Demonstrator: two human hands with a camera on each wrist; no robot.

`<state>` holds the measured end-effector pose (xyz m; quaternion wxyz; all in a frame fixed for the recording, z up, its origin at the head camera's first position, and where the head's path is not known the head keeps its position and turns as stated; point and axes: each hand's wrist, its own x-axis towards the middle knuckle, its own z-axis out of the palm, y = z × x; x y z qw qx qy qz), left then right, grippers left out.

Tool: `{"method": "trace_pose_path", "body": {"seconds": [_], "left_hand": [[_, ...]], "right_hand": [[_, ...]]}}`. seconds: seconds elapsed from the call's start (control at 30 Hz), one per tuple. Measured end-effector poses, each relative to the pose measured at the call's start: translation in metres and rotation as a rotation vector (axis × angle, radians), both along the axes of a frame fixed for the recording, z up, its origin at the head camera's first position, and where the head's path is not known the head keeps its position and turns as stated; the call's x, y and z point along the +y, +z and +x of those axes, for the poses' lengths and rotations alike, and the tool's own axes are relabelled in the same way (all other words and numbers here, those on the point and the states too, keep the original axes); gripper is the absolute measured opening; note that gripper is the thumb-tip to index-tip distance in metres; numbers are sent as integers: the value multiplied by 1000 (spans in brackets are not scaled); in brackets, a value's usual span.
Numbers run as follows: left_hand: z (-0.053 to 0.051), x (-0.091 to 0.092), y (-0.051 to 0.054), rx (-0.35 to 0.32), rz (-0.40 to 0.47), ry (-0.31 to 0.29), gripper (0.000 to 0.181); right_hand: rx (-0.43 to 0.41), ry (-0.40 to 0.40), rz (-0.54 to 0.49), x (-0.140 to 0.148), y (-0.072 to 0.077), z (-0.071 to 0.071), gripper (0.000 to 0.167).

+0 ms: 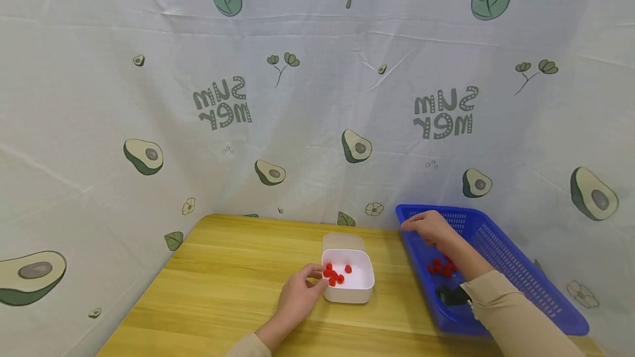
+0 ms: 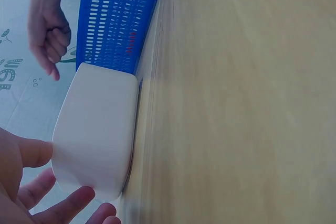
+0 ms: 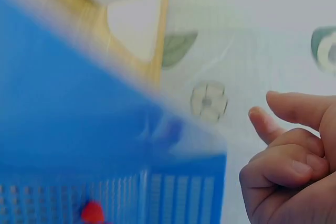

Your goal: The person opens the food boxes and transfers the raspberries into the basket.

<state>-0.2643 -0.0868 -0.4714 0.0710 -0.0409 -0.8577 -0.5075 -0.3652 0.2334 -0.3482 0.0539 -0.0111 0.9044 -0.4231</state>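
- Head view, near left: the near-left side of the white box is touched by the left hand, thumb and fingers spread about the wall rather than clenched.
- Just beyond the fingertips, red balls are held in the box, mostly bunched at the left inside. The box is set level on the table; a pale lid is seen at its far side.
- To the right, further red balls and a dark object, unidentifiable, are held in the blue basket, partly hidden by the right arm.
- At the basket's far left corner the right hand is raised; a small gap is left between thumb and index finger, the others are curled, and nothing is seen pinched.
- Farthest, a printed curtain is hung.
- Likely trouble: the box could be slid or tipped by uneven pressure at its left side, and balls spilled; the basket could be shifted if its rim is caught by the sleeve.
- Counted: two hands, one box, one lid, about six balls inside it, one basket, one dark object; at least five balls are visible there.
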Motion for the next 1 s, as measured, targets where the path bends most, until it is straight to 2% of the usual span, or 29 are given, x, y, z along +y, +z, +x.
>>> {"method": "trace_pose_path", "body": {"seconds": [0.33, 0.53, 0.73, 1.0], "left_hand": [[2, 1, 3, -3, 6, -2, 28], [3, 0, 4, 10, 14, -12, 28], [3, 0, 3, 1, 7, -9, 27], [0, 0, 1, -8, 2, -14, 27]], "right_hand": [[-17, 53, -56, -53, 3, 13, 36], [-95, 94, -238, -71, -2, 17, 35], [-154, 113, -328, -85, -16, 17, 27], [-182, 122, -333, -103, -39, 20, 32]]}}
